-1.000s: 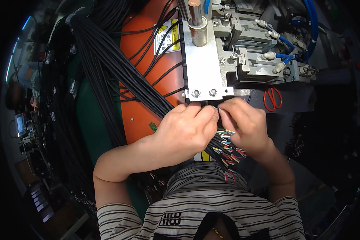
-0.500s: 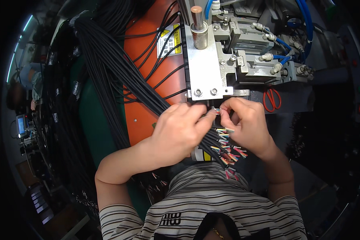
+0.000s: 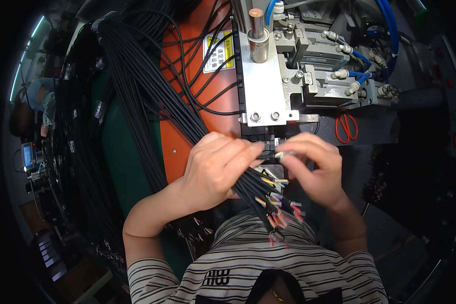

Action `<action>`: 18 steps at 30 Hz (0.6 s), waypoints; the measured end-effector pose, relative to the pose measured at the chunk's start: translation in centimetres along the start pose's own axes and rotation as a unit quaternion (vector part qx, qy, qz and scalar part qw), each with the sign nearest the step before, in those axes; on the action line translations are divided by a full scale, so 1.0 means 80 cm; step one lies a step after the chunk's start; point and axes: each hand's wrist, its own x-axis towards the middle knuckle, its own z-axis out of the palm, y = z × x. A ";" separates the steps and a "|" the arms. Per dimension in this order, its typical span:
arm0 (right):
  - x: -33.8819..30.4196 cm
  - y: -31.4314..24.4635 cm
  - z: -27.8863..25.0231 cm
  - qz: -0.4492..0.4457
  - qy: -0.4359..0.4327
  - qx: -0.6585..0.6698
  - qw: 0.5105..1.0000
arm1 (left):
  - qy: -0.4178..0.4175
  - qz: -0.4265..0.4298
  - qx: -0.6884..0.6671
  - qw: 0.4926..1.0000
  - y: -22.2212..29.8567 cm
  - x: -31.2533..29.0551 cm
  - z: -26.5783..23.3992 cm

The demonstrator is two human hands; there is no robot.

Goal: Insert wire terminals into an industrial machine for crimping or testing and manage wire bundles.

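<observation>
My left hand (image 3: 217,169) grips a thick bundle of black cables (image 3: 152,96) that runs from the upper left down to my chest. The cable ends (image 3: 278,213) fan out below my hands with stripped coloured wire tips in red, yellow and green. My right hand (image 3: 314,169) pinches one cable end between thumb and forefinger, holding it at the dark opening just below the silver metal plate (image 3: 263,86) of the machine. Both hands meet in the middle, fingertips nearly touching.
The machine (image 3: 329,71) has metal blocks, blue air hoses (image 3: 385,30) and a copper-topped cylinder (image 3: 257,30). An orange panel (image 3: 187,61) with a yellow warning label lies behind the cables. Red-handled scissors (image 3: 345,127) lie right of the plate. More black cables hang at the left.
My hands have shifted slightly upward toward the plate. The right fingers now hold a single cable end up at the machine's opening, and the wire tips hang more spread below.
</observation>
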 end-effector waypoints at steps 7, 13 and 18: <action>-0.003 0.012 -0.003 0.168 -0.002 0.382 0.909 | 0.042 -0.011 -0.063 0.997 -0.001 0.010 0.008; 0.003 0.011 -0.002 0.194 -0.018 0.409 0.891 | 0.014 0.005 -0.136 0.991 -0.014 0.013 0.012; -0.009 0.006 0.024 0.122 0.059 0.238 0.962 | 0.064 0.041 0.031 0.997 0.007 0.013 0.029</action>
